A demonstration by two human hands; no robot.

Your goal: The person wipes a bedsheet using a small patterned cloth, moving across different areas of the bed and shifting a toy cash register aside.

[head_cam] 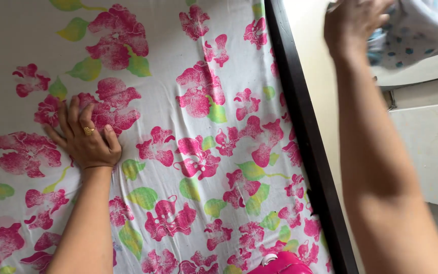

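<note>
I see the left hand (84,139) pressed flat on the bed sheet (188,127), palm down, fingers spread and pointing toward the top of the view, a gold ring (88,131) on one finger. Its grip is wide and holds nothing; it only bears down on the white cloth with its pink flowers and green leaves. The forearm runs up from the bottom edge, nearly straight.

The right hand (353,25) is up at the top right, off the bed, past the dark bed frame (305,142) that runs as a slanted line from top centre to bottom right. Its grip is closed on a bunched pale cloth with dark dots (416,30), which spreads away to the right of the fingers, toward the corner of the view. The cloth is crumpled, so I cannot give it a clear long axis. It lies well apart from the left hand, across the frame; the right hand is the only one near it. The right forearm is stretched long, rising from bottom right, the wrist about straight.

At the bottom edge, on the sheet near the frame, part of a bright pink plastic thing (280,264) shows; I cannot tell what it is.
</note>
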